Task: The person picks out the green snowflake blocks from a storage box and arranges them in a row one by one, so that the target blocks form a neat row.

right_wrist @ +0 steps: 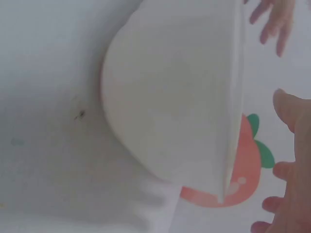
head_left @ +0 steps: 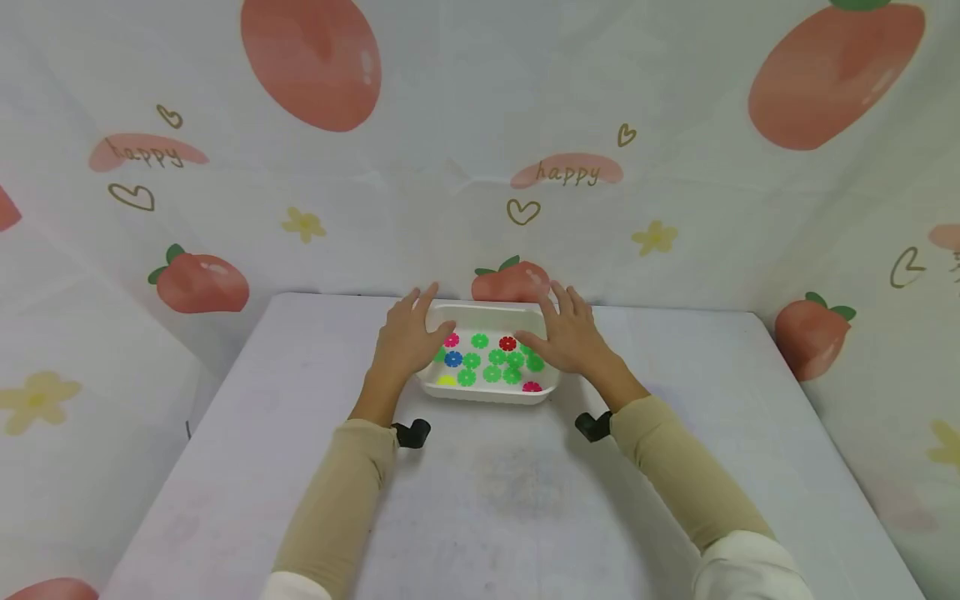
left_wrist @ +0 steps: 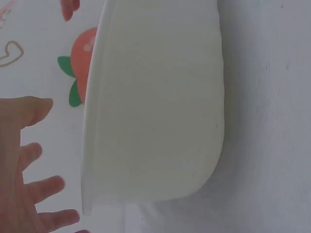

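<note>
At the left end of the white tray [head_left: 480, 397] on the table [head_left: 300, 467], left hand [head_left: 407, 335] spread, gripping nothing. Inside: yellow disc [head_left: 447, 380], pink disc [head_left: 451, 340], blue disc [head_left: 453, 359], many green discs [head_left: 492, 373], dark red disc [head_left: 507, 343], second pink disc [head_left: 532, 387]. At the right end, right hand [head_left: 572, 337] likewise loose; contact hard to judge. Contents shown by the head view alone; deep outer wall [left_wrist: 155, 107] by the wrist views.

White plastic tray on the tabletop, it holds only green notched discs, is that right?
Not only green: the head view shows the white plastic tray on the tabletop holding green notched discs plus a blue one, a yellow one, a red one and pink ones.
</note>
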A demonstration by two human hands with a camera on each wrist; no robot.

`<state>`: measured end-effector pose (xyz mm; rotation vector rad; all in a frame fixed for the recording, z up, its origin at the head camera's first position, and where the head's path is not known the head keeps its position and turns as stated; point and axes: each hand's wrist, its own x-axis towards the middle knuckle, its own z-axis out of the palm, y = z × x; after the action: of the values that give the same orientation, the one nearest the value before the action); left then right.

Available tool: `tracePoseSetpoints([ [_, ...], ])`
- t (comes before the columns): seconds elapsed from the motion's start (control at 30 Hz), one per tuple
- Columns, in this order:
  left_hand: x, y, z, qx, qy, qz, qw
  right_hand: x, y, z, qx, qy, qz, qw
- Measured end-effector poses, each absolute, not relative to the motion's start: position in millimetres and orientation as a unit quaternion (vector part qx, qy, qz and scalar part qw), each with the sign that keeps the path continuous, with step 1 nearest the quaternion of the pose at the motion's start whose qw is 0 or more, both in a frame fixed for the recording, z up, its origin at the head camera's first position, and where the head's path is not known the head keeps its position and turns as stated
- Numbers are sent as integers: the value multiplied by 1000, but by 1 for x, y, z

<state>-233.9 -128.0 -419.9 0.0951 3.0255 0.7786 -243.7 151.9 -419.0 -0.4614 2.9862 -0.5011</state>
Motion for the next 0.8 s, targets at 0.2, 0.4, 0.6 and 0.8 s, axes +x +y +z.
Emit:
tracePoseSetpoints([
  [0.2,-227,-139,-416,21,962,269,40,-247,144,-414,-196,960,-197,30],
  [0.4,-224,-152,-418,15,948,310,68,-249,136,-405,-191,951,-231,75],
  [0.6,-223,-167,-421,3,934,345,96,-254,129,-398,-218,932,-269,110],
  [0.8,-221,-181,-425,-6,922,371,111,-258,118,-398,-236,917,-282,153],
])
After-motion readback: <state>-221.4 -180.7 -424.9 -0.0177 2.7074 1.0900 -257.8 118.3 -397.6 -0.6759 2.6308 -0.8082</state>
